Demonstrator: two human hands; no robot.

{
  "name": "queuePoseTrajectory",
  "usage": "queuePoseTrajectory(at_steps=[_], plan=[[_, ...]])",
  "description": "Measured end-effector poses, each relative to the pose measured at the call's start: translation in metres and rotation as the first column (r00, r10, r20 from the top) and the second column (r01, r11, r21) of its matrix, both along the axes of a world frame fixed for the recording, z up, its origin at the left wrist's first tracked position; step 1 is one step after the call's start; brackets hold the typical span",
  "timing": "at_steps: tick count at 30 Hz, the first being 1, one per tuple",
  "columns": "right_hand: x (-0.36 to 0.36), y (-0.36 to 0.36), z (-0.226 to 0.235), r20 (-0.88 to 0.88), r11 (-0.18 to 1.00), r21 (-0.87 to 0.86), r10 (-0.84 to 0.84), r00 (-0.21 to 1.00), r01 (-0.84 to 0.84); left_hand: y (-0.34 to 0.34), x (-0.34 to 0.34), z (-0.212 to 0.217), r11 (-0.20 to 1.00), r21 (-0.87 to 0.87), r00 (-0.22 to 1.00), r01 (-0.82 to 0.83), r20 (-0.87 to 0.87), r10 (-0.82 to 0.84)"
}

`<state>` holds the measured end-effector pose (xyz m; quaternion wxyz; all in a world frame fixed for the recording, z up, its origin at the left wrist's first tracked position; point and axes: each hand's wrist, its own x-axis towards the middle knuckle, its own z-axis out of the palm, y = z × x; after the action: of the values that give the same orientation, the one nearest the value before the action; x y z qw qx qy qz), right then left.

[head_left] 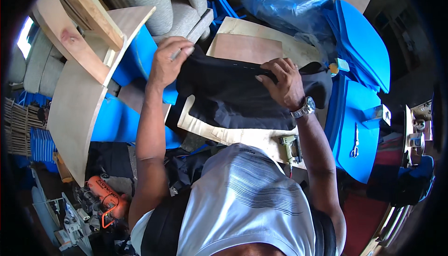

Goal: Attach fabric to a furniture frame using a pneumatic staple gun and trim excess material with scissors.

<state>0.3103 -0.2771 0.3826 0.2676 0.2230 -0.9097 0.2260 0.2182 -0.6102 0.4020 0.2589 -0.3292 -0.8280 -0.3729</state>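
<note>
1. We start at our left hand (pixel 169 62): its fingers are clenched over the upper left corner of the black fabric (pixel 233 95), and a thin grey tool (pixel 198 27), perhaps a blade or a marker, runs out from under the fingertips toward the grey seat cushion (pixel 182 13). What the tool is we cannot tell.

2. Our right hand (pixel 282 83), with a metal wristwatch (pixel 305 108) on it, presses and grips the upper edge of the same fabric, fingers curled over the fold.

3. The fabric lies spread across a shaped plywood panel (pixel 252 137) just in front of us, between our two hands. Its top edge is pulled over the panel's far side; its lower edge hangs loose and does not cover the pale wood near us.

4. We judge the covering work to be at an early stage: the cloth is laid and held taut along one edge, but we see no fixing along the near edge, and bare wood shows below and to the left.

5. The fabric looks thin, matt and soft, creased in broad folds, with a small row of marks near the top edge.

6. A stapler-like tool (pixel 290 147) rests on the panel near our right forearm. Scissors (pixel 355 141) lie on blue foam sheets (pixel 361 130) to the right.

7. Farther out stand curved wooden frame parts (pixel 77 102) and an orange machine (pixel 105 195) on the floor.
</note>
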Motion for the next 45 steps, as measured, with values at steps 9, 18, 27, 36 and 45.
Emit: queuePoseTrajectory(at_steps=[9,18,27,36,45], plan=[[-0.036,-0.108,-0.004,0.0,0.998,0.053,-0.03,1.0,0.03,-0.017,-0.02,-0.012,0.957,-0.23,0.983,0.175,0.096,-0.156],[-0.039,-0.146,0.0,0.117,0.992,0.035,-0.128,0.985,0.124,-0.038,-0.044,-0.029,0.941,-0.166,0.951,0.295,0.147,-0.273],[-0.044,-0.154,-0.006,0.2,0.99,-0.019,-0.132,0.971,0.138,-0.038,-0.062,-0.024,0.875,-0.249,0.909,0.415,0.158,-0.386],[-0.045,-0.155,0.006,0.198,0.995,-0.055,-0.073,0.978,0.085,-0.065,-0.078,-0.019,0.955,0.097,0.949,0.282,0.117,-0.292],[-0.063,-0.18,0.008,0.255,0.997,0.032,-0.071,0.964,0.065,-0.063,-0.069,-0.03,0.907,-0.101,0.903,0.408,0.193,-0.385]])
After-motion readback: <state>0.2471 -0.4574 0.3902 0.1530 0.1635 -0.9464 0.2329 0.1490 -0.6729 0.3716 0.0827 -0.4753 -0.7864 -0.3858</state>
